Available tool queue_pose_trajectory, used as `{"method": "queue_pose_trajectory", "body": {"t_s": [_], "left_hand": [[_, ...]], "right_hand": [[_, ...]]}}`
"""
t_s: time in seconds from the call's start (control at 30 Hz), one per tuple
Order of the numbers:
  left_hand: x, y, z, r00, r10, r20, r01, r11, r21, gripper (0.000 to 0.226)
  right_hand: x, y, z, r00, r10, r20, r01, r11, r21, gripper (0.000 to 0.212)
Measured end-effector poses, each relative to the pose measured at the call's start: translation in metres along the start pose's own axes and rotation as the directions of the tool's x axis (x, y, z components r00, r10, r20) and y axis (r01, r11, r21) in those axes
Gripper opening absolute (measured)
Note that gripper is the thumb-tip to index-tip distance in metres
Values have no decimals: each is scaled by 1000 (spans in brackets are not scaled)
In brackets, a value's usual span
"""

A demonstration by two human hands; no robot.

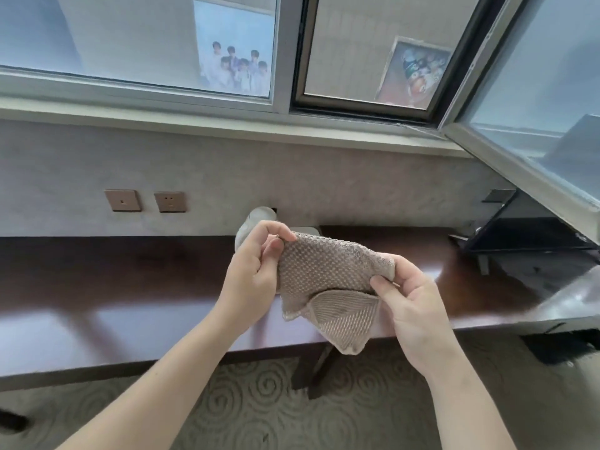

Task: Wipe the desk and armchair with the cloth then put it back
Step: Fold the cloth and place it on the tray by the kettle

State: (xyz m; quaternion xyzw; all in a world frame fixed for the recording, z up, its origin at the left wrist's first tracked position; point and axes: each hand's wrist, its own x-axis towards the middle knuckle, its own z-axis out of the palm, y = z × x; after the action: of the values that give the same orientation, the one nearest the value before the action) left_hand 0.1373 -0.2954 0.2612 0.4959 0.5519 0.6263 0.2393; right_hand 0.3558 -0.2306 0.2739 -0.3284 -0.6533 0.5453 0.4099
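A beige-brown textured cloth (328, 284) hangs in the air above the front part of the dark polished wooden desk (130, 287). My left hand (253, 271) pinches its upper left corner. My right hand (412, 297) grips its right edge, where the cloth is folded over so a ribbed underside shows. The cloth's lower corner droops below the desk's front edge. No armchair is in sight.
A white rounded object (256, 222) sits at the back of the desk behind my left hand. A black monitor stand (519, 235) occupies the desk's right end under an open window sash (526, 138). Two wall plates (146, 200) are above the desk. Patterned carpet (259, 401) lies below.
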Motion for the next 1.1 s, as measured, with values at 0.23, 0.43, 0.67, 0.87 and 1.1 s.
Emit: {"method": "queue_pose_trajectory", "body": {"t_s": [0.23,0.43,0.67,0.87,1.1], "left_hand": [[51,-24,88,988,-12,-156,21,998,52,45],[77,-35,135,974,-65,-216,79,995,55,41],[121,-89,132,951,-180,-252,179,983,-27,38],[174,-167,106,915,-402,-42,383,896,-226,44],[246,-274,72,757,-650,-59,627,750,-212,43]], "right_hand": [[79,57,-76,987,-92,132,136,918,-373,73],[128,104,-109,987,30,157,49,879,-474,82],[178,155,-94,950,249,189,-245,969,-45,34],[237,208,-63,856,431,286,-468,880,78,59],[311,268,-35,810,548,209,-563,827,12,28]]}}
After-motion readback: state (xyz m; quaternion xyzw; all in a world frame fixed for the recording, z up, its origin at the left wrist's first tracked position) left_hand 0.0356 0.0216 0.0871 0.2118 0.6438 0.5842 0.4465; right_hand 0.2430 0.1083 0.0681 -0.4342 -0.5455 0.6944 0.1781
